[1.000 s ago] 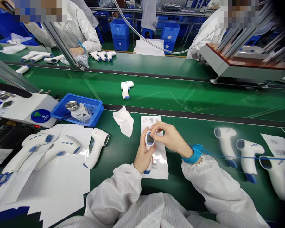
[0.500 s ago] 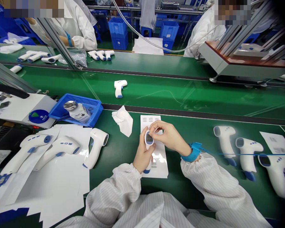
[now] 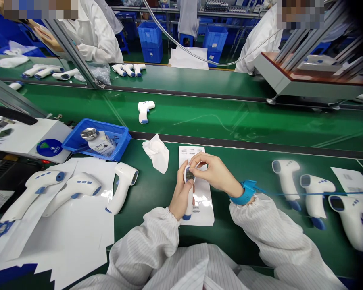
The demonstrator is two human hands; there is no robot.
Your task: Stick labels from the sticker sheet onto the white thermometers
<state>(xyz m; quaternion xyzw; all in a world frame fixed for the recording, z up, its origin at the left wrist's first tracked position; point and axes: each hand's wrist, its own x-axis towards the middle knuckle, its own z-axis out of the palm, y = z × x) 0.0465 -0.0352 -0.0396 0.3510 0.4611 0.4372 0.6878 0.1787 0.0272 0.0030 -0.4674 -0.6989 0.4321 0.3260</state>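
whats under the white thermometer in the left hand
A white printed sheet lies beneath the thermometer. Small print shows near its top and lower down; the left hand, right hand and thermometer hide part of its middle.

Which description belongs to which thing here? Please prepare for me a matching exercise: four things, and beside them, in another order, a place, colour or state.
Column 1
1. right hand
2. wrist strap
3. metal-topped bottle
4. left hand

Column 2
A. inside the blue tray
B. grips a white handheld device
C. bright blue, worn around a wrist
D. thumb and forefinger close together at the screen

Right pairs: 1-D; 2-C; 3-A; 4-B
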